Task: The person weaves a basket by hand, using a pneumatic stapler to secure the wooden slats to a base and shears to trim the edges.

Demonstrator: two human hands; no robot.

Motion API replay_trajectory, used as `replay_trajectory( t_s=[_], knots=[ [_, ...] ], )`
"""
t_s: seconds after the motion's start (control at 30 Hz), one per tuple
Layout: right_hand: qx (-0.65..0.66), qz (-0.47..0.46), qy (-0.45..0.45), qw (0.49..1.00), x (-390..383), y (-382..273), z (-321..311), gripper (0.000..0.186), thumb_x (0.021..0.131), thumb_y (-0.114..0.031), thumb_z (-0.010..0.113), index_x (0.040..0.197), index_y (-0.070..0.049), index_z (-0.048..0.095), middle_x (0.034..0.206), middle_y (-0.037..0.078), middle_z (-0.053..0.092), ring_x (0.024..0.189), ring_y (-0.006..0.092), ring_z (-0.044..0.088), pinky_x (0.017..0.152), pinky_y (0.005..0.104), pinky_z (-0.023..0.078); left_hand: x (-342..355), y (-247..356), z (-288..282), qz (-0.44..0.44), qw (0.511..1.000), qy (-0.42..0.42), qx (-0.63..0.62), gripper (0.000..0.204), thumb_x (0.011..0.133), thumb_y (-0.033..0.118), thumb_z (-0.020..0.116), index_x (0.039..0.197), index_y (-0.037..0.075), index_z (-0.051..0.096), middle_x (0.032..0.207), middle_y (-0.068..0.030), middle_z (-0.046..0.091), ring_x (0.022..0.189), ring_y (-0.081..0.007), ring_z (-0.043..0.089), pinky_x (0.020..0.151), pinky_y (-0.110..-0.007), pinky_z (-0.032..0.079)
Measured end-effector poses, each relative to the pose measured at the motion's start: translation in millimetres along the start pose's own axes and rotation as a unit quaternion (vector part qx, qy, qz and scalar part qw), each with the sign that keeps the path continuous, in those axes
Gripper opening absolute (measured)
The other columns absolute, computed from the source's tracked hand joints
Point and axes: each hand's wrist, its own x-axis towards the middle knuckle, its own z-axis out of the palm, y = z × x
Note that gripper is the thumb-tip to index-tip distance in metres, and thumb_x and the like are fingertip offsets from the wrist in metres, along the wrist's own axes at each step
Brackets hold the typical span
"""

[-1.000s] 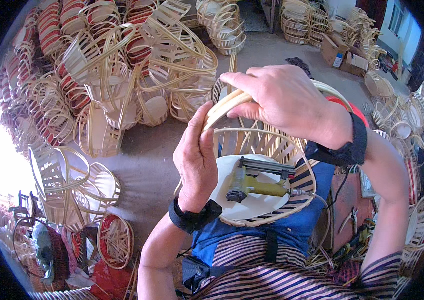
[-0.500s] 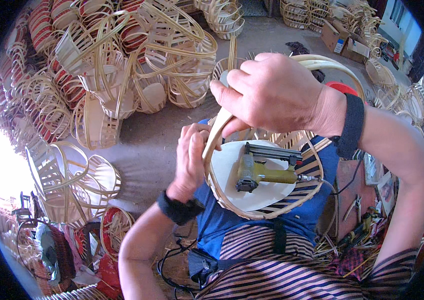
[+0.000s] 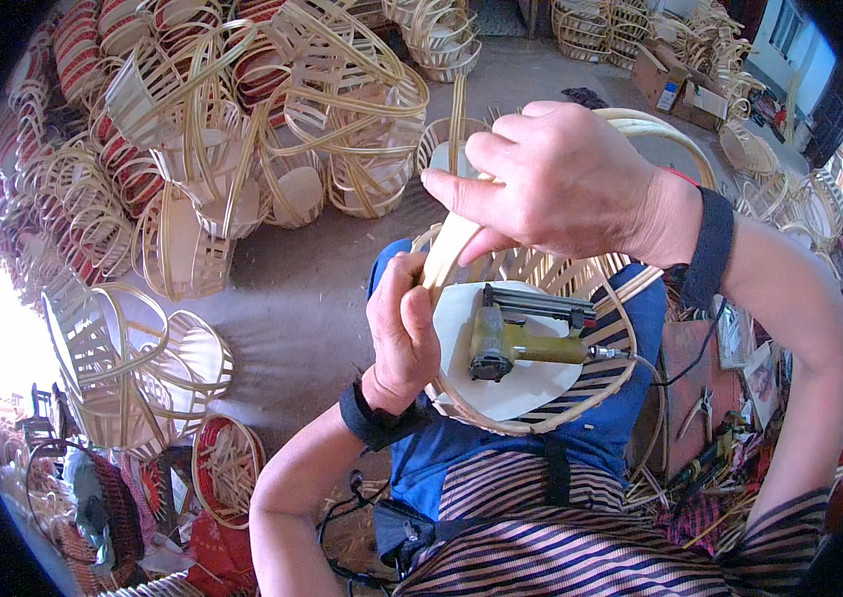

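In both hands, pale, seemingly bent bamboo strip (image 3: 449, 249)

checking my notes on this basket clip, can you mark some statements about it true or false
1. The left hand grips the rim of the basket on the lap. True.
2. The nail gun is held in the right hand. False: it lies inside the basket on its pale base, and neither hand touches it.
3. The right hand pinches a flat bamboo strip. True.
4. Both wrists are bare. False: each wears a dark wristband.
5. Unfinished baskets are piled on the floor ahead. True.
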Motion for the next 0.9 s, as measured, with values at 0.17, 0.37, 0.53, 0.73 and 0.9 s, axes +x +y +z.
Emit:
replay_trajectory(
  t_s=[0.17, 0.37, 0.53, 0.73, 0.9],
  knots=[
    [0.075, 0.095, -0.085, 0.989, 3.3, -8.9, -8.2, 0.038, 0.059, -0.041, 0.054, 0.081, -0.01, 0.054, 0.06, 0.002, 0.048, 0.055, 0.016, 0.051, 0.051, 0.0263, 0.039, 1.8, 10.9, -4.4, -0.011, 0.997, -0.053, 0.046, 0.029, 0.08, 0.028, 0.036, 0.08, 0.0, 0.039, 0.059, -0.0083, 0.04, 0.051, -0.0189, 0.037, 0.045, -0.027, 0.031],
    [0.046, 0.146, 0.104, 0.983, 9.3, -27.4, 0.2, 0.038, 0.058, -0.031, 0.059, 0.088, -0.009, 0.052, 0.082, 0.005, 0.05, 0.079, 0.0169, 0.049, 0.068, 0.0277, 0.038, 5.8, -3.4, -6.1, 0.0, 1.0, 0.0, -0.009, 0.03, 0.08, 0.029, 0.037, 0.083, 0.0, 0.041, 0.055, -0.0092, 0.04, 0.049, -0.0167, 0.038, 0.045, -0.027, 0.033],
    [0.347, 0.152, -0.017, 0.925, -72.2, -82.8, 48.5, 0.051, 0.058, -0.02, 0.061, 0.101, 0.0, 0.04, 0.1, 0.015, 0.04, 0.091, 0.0294, 0.044, 0.078, 0.0331, 0.037, 4.3, 4.2, -7.5, -0.042, 0.999, -0.022, -0.001, 0.037, 0.08, 0.037, 0.036, 0.08, 0.0, 0.042, 0.055, -0.0062, 0.038, 0.05, -0.011, 0.035, 0.045, -0.025, 0.033],
    [0.479, 0.268, -0.245, 0.799, -116.3, -118.0, 108.9, 0.054, 0.054, -0.014, 0.062, 0.096, 0.006, 0.034, 0.094, 0.021, 0.035, 0.077, 0.0347, 0.047, 0.07, 0.0373, 0.041, 11.0, 10.8, 4.4, -0.035, 0.995, -0.064, 0.063, 0.031, 0.081, 0.031, 0.036, 0.072, 0.001, 0.037, 0.053, -0.0114, 0.036, 0.044, -0.021, 0.036, 0.041, -0.031, 0.03],
    [0.519, 0.286, -0.222, 0.775, -119.3, -114.0, 122.6, 0.042, 0.056, -0.008, 0.055, 0.092, 0.006, 0.038, 0.089, 0.022, 0.041, 0.076, 0.0337, 0.049, 0.066, 0.0372, 0.042, 18.9, 23.0, 19.2, -0.044, 0.995, -0.062, 0.07, 0.021, 0.081, 0.019, 0.037, 0.07, 0.001, 0.036, 0.049, -0.0063, 0.031, 0.049, -0.0092, 0.029, 0.04, -0.027, 0.027]
  ],
)
